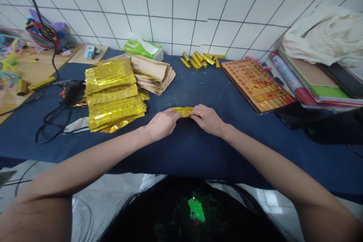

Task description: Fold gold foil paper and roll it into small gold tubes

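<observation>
My left hand [163,123] and my right hand [208,119] pinch the two ends of a narrow strip of gold foil paper [184,112] low over the dark blue tablecloth [187,147]. The strip looks folded or rolled; its ends are hidden under my fingers. Left of my left hand lies a fanned stack of gold foil sheets [112,94]. Behind that stack is a pile of brown paper [153,72]. Several small gold paper rolls [198,60] lie together near the wall, beyond my hands.
A gold-orange printed box [258,85] lies at right, beside books [314,79] topped by a white cloth bag [326,39]. A green tissue pack [144,48] stands by the wall. At left are a black cable with a plug [72,92] and a wooden board [39,70] with craft bits.
</observation>
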Available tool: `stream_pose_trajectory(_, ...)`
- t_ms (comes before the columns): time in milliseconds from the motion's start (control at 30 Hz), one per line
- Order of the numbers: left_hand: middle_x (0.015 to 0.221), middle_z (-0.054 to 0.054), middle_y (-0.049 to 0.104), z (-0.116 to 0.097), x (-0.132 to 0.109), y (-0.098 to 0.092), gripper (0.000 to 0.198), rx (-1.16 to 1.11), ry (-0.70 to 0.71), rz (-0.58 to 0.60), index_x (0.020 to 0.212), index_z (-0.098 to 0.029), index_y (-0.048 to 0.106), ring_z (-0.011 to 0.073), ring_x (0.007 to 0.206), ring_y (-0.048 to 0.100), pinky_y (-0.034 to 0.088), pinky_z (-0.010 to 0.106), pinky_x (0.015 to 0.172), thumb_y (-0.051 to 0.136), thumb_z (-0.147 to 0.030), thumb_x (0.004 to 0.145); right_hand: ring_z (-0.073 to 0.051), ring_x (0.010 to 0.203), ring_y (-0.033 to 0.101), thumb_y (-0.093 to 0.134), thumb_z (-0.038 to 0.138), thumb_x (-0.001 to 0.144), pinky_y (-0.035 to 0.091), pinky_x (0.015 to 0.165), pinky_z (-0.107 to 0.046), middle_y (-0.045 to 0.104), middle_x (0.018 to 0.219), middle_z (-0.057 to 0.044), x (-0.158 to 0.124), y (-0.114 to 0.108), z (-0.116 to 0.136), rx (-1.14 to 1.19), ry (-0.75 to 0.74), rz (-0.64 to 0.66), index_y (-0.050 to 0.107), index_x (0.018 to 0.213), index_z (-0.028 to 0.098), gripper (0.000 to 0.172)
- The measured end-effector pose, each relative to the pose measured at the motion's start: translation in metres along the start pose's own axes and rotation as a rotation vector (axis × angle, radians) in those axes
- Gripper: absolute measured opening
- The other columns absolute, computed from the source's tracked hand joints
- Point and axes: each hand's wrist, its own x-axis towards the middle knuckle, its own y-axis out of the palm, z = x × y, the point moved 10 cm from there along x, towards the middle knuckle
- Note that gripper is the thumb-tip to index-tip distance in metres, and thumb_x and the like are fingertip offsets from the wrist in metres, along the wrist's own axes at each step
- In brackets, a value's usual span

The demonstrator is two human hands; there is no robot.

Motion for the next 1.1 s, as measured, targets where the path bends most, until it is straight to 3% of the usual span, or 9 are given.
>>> stream_pose_trajectory(233,0.091,0.004,0.067,0.032,0.015,-0.002,0.026,-0.258,-0.237,0.048,0.092,-0.017,0.066,0.0156,0.086,0.061,0.046,0.027,0.081,0.045,-0.009,0.078,-0.015,0.076,0.058,0.052,0.017,0.079,0.042,0.072,-0.028,0.068,0.080,-0.003,0.013,0.005,-0.034,0.164,0.335,0.105,0.068,0.079,0.017,0.015)
stream_pose_trajectory(467,0.081,0.001,0.067,0.051,0.035,0.014,0.023,-0.309,-0.360,0.216,0.084,-0.017,0.066,0.0146,0.077,0.061,0.044,0.023,0.070,0.046,-0.011,0.075,-0.011,0.060,0.054,0.054,0.019,0.073,0.037,0.057,-0.022,0.064,0.066,0.000,0.014,0.010,-0.059,0.232,0.507,0.126,0.067,0.075,0.016,0.014)
stream_pose_trajectory(700,0.086,0.005,0.066,0.058,0.039,0.014,0.023,-0.168,-0.442,0.227,0.094,-0.017,0.060,0.0180,0.081,0.061,0.043,0.025,0.068,0.046,-0.015,0.075,-0.010,0.053,0.051,0.053,0.016,0.070,0.036,0.055,-0.022,0.059,0.056,0.001,0.019,0.007,-0.065,0.165,0.544,0.116,0.065,0.069,0.016,0.013)
stream_pose_trajectory(933,0.080,0.005,0.063,0.061,0.039,0.014,0.014,-0.108,-0.463,0.200,0.083,-0.017,0.058,0.0209,0.079,0.061,0.044,0.028,0.068,0.050,-0.028,0.078,-0.012,0.053,0.054,0.053,0.015,0.069,0.038,0.054,-0.023,0.060,0.055,0.001,0.021,0.010,-0.068,0.142,0.584,0.121,0.065,0.067,0.017,0.013)
stream_pose_trajectory(1100,0.085,0.006,0.057,0.053,0.033,0.013,0.013,-0.080,-0.456,0.173,0.081,-0.017,0.055,0.0210,0.078,0.060,0.045,0.030,0.068,0.053,-0.030,0.078,-0.013,0.059,0.058,0.052,0.014,0.070,0.041,0.057,-0.024,0.065,0.064,-0.001,0.019,0.009,-0.065,0.160,0.532,0.075,0.067,0.073,0.017,0.015)
